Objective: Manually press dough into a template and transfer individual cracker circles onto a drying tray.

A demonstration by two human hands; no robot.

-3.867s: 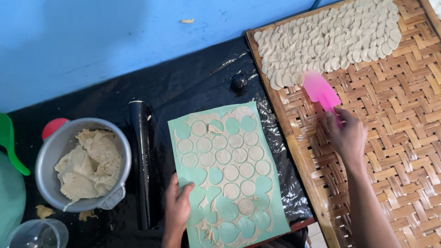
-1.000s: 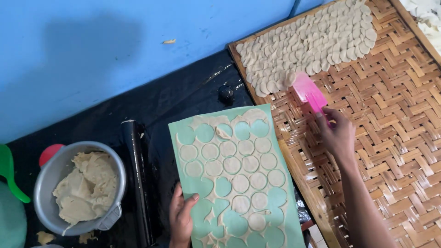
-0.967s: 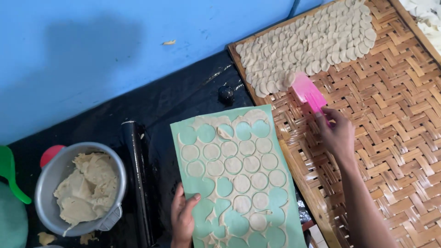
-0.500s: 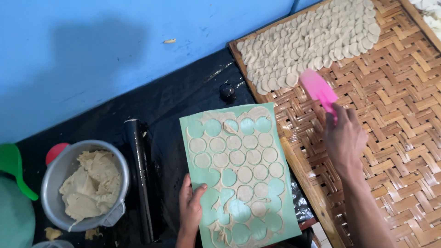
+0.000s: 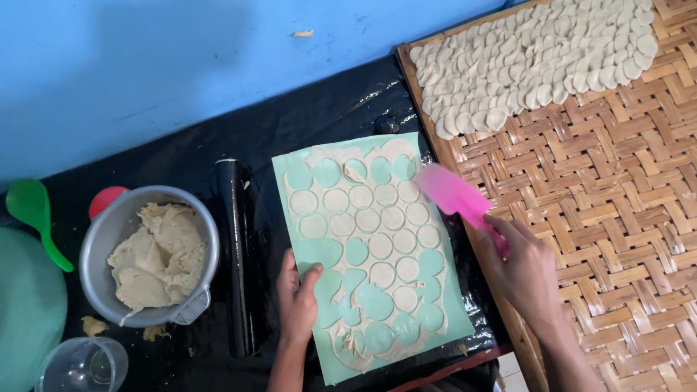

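A pale green mat (image 5: 450, 319) lies on the black sheet, covered by rolled dough cut into several round discs (image 5: 367, 218). My left hand (image 5: 299, 301) rests flat on the mat's left edge, fingers spread. My right hand (image 5: 524, 270) grips a pink spatula (image 5: 456, 194); its blade sits at the mat's upper right edge, next to the discs. Behind it, a woven bamboo tray (image 5: 617, 189) carries several rows of overlapping dough discs (image 5: 534, 62) at its far end.
A black rolling pin (image 5: 238, 254) lies left of the mat. Further left stand a metal bowl of dough (image 5: 149, 254), a red lid (image 5: 107, 199), a green spoon (image 5: 33, 214), a green container (image 5: 25, 305) and a clear cup (image 5: 83, 365). Beyond is a blue wall (image 5: 181, 65).
The pink spatula came down from over the bamboo tray to the mat's right edge. My left hand stayed on the mat's left edge.
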